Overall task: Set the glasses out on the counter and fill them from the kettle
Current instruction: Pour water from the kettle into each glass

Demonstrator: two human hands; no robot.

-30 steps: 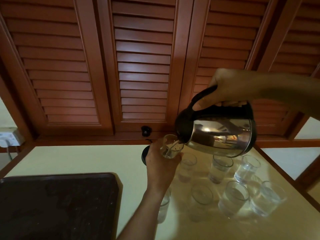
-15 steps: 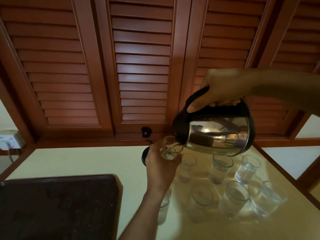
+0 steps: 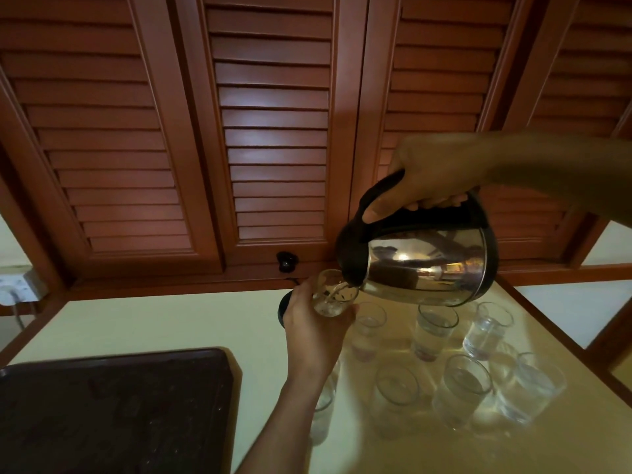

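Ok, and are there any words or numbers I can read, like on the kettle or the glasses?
None can be read in this view.
kettle: only reflections on its shiny side, no brand visible.
glass being filled and glasses on the counter: plain, no print.
tray: dark, no lettering visible.
wall socket: too blurred to tell any marking.

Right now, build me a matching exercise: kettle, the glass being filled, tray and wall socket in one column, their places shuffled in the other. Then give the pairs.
1 kettle
2 glass being filled
3 tray
4 wall socket

A far left, by the wall
B flat on the counter, near left
C tilted, in the right hand
D lifted, in the left hand

Pairs: 1-C, 2-D, 3-B, 4-A
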